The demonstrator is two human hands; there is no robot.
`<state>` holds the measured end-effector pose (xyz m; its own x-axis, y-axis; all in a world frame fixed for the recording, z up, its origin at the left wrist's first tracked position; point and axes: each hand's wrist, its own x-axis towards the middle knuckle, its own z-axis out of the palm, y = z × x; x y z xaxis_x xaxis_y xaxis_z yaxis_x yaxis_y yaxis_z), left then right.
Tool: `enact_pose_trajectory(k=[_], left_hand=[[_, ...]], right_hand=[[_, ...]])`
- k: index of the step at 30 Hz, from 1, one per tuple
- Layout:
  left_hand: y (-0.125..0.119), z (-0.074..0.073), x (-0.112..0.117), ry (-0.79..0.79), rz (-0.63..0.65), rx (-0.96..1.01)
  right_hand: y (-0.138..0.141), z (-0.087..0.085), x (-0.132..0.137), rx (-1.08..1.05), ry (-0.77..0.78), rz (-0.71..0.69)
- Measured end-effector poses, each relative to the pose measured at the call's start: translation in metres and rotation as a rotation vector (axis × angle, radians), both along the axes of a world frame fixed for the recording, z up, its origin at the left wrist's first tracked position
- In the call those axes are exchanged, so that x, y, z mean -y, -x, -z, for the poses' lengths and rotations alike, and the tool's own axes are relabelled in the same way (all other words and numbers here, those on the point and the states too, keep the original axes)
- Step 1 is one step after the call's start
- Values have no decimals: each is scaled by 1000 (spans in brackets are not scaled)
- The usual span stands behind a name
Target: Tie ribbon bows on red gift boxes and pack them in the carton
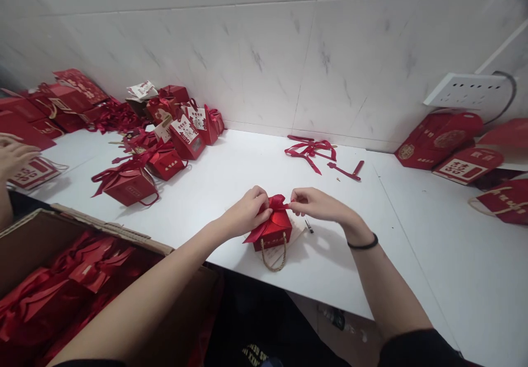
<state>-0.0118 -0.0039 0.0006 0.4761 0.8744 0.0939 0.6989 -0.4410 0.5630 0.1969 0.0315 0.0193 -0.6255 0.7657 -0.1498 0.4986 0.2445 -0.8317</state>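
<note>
Spanning the scene, a white table (231, 180) is seen; near its front edge a small red gift box (275, 233) is set. Its red ribbon (277, 203) is pinched closed by the left hand (247, 211) and the right hand (314, 202).

You were in a small gift-packing workshop: red favor boxes (136, 185) piled along the white desk's (231, 174) far-left edge, ribbon-filled carton (53, 279) alongside.
</note>
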Motion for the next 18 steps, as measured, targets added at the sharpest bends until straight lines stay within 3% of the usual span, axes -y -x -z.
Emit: enact_pose_trajectory(k=[6,10,14,18], left_hand=[[-2,1,-2,39,54,24],[-2,2,-1,43,78,20],[-1,1,-1,51,68,3],[0,0,-1,63,80,4]], right_hand=[[9,49,60,-435,-41,468],[23,68,88,-582,-91,694],[28,73,101,-611,-112,794],[23,73,108,-576,-155,805]])
